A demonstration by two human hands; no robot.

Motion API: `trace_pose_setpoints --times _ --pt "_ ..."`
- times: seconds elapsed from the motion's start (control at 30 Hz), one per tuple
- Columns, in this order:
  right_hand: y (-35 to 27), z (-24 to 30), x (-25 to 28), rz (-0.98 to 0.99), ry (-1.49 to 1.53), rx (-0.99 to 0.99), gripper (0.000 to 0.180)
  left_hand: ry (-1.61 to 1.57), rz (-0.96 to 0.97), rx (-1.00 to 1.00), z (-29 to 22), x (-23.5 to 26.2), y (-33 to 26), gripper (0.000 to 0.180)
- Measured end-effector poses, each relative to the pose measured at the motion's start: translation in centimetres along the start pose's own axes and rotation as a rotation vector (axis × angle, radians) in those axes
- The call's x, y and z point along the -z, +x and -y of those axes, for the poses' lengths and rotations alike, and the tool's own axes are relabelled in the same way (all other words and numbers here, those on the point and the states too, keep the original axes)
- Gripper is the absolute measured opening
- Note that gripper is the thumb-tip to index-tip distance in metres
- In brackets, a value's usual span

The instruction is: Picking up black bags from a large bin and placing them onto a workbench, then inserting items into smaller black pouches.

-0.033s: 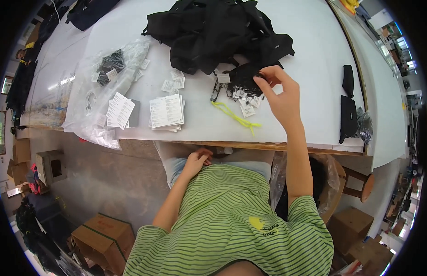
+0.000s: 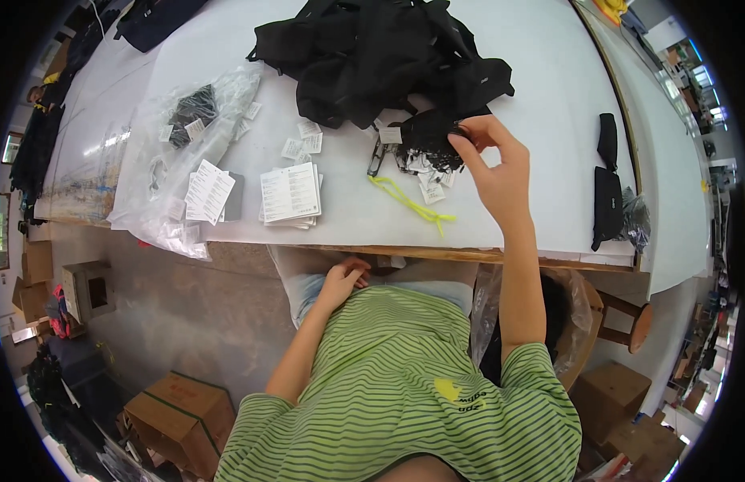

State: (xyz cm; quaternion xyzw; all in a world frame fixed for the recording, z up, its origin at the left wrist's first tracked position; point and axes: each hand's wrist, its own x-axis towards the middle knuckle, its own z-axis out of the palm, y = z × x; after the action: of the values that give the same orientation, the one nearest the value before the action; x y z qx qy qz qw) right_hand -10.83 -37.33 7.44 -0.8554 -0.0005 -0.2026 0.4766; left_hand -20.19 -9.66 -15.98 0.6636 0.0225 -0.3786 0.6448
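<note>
My right hand [image 2: 498, 161] reaches over the table, with thumb and forefinger pinched on thin black strings at the edge of a tangled black bundle [image 2: 424, 136]. Small white labels [image 2: 433, 191] lie under that bundle. Left of it are a white tag [image 2: 390, 135] and a dark metal clip-like piece [image 2: 376, 159]. A neon yellow cord [image 2: 408, 203] trails toward the table's front edge. My left hand [image 2: 346, 283] rests on my lap below the table edge, holding nothing, its fingers loosely stretched.
Black fabric bags or garments [image 2: 372, 56] are heaped behind the bundle. Stacked white printed cards [image 2: 289, 195], more cards [image 2: 209, 191] and a clear plastic bag [image 2: 159, 177] lie to the left. Black pouches [image 2: 606, 205] lie far right. A cardboard box [image 2: 183, 422] stands on the floor.
My right hand has shifted slightly to the right, still pinching at the black strings. My left hand stays where it was.
</note>
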Motion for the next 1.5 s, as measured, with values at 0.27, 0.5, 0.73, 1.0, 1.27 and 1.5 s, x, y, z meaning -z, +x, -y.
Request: trace_pose_setpoints --times 0.27,0.5,0.73,1.0,1.27,1.5 --pt "-3.9 -1.5 4.1 -0.075 0.009 -0.104 0.013 -0.034 0.018 0.011 0.0 -0.2 0.2 0.020" --pt "-8.2 -8.6 6.0 -0.187 -0.710 -0.218 0.032 0.082 0.047 -0.011 -3.4 -0.7 -1.5 0.019" --pt "-5.6 -8.2 1.5 0.184 -0.361 -0.420 0.014 0.215 -0.524 -0.491 -15.0 2.6 -4.4 0.017" --pt "-4.6 -10.1 -3.2 0.445 -0.613 -0.002 0.010 0.893 -0.878 -0.499 -14.1 8.0 0.3 0.060" --pt "-3.1 -6.6 0.2 0.302 -0.406 -0.128 0.010 0.963 -0.901 -0.438 -13.8 8.3 0.3 0.078" --pt "-0.8 0.3 6.9 -0.254 -0.206 -0.078 0.011 0.900 -0.967 -0.492 -12.2 10.6 1.5 0.076"
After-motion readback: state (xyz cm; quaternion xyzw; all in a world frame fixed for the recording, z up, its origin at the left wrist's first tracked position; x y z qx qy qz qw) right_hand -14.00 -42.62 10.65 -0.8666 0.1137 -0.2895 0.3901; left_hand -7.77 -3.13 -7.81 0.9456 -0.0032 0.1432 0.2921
